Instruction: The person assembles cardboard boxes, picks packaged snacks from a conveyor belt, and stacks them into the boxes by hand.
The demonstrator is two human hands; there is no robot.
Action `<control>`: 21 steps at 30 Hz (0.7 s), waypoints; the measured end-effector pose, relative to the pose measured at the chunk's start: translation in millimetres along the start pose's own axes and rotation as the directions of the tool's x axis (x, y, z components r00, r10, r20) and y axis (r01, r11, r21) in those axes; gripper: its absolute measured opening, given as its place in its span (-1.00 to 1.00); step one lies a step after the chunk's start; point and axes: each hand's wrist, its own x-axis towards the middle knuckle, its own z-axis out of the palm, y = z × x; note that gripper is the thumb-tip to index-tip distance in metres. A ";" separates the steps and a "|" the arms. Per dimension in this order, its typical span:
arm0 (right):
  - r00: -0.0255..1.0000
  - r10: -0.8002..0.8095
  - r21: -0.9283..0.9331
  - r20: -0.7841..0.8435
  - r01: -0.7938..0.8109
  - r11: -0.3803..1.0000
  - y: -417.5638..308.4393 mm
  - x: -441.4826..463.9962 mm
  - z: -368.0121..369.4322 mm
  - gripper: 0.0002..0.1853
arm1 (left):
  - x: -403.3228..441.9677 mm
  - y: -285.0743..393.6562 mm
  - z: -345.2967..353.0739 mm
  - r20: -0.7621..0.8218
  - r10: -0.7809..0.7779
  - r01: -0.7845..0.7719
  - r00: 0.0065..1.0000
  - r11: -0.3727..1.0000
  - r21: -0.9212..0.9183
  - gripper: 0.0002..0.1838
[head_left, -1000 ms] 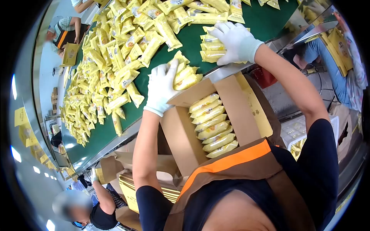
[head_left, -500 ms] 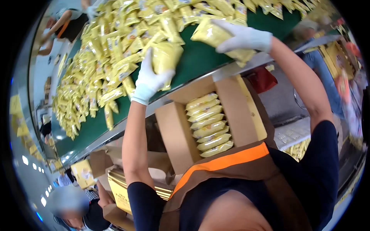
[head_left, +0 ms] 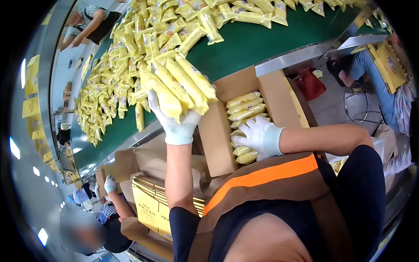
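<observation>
The left grip (head_left: 178, 125) is cradling several yellow packets (head_left: 182, 86) from beneath, its fingers partly hidden, left of the open box (head_left: 215, 150). The right grip (head_left: 256, 136) is resting with spread fingers on the packet row (head_left: 247, 107) inside. The step in hand seems to be arranging packets in the box; the next move is probably calling for keeping the handful aligned while finding room. Farther left, a loose heap (head_left: 131, 54) is covering part of the green desk (head_left: 238, 49).

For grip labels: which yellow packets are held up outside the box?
The bundle in the left hand; loose packets lie on the belt, a row in the box beneath the right hand.
</observation>
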 end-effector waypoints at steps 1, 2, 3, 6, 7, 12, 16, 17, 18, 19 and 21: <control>1.000 0.014 -0.015 0.008 -0.013 1.000 -0.3 -3.6 2.4 -0.05 | -5.2 -6.7 -1.9 0.045 -0.029 0.024 0.999 0.994 0.104 -0.09; 1.000 0.013 -0.033 -0.004 -0.013 0.999 -0.4 -7.6 4.4 -0.05 | -16.6 -14.9 2.8 -0.084 0.056 -0.018 0.995 0.917 0.398 -0.05; 1.000 0.008 -0.054 -0.015 -0.008 0.999 -0.8 -9.1 7.6 -0.05 | -10.2 -17.2 6.7 -0.159 -0.037 0.159 0.987 0.434 0.887 0.00; 0.999 -0.038 0.106 0.030 0.035 0.994 7.8 -10.0 12.1 -0.11 | -1.5 -48.7 13.9 0.242 -0.302 -0.376 0.922 -0.554 0.743 0.08; 0.997 -0.076 0.178 -0.029 0.080 0.981 10.7 -13.4 18.4 -0.12 | 4.7 -60.2 0.7 0.264 -0.332 -0.424 0.905 -0.682 0.596 0.07; 0.979 -0.163 -0.104 -0.120 0.151 0.983 10.0 -21.0 32.1 -0.48 | 18.9 -93.0 -4.0 0.091 -0.378 -0.369 0.921 -0.777 0.510 0.04; 0.891 -0.453 0.043 -0.042 0.455 0.890 29.3 -35.7 4.7 -0.53 | 27.8 -115.1 -38.8 -0.067 -0.460 -0.314 0.885 -0.698 0.644 0.05; 0.926 -0.377 0.234 0.022 0.362 0.902 33.1 -40.0 -26.9 -0.55 | 27.5 -119.6 -39.3 -0.091 -0.457 -0.296 0.885 -0.702 0.648 0.07; 0.945 -0.312 0.408 0.101 0.247 0.879 36.3 -41.6 -60.4 -0.57 | 25.3 -124.1 -43.2 -0.061 -0.444 -0.283 0.894 -0.664 0.692 0.04; 0.933 -0.294 0.408 -0.207 0.356 0.841 48.5 -41.3 -85.4 -0.59 | 24.7 -128.8 -51.0 -0.031 -0.428 -0.272 0.903 -0.629 0.729 0.02; 0.829 -0.157 0.456 -0.537 0.442 0.773 89.1 -5.4 -120.1 -0.61 | 18.4 -129.3 -51.7 0.208 -0.371 -0.421 0.905 -0.711 0.563 -0.14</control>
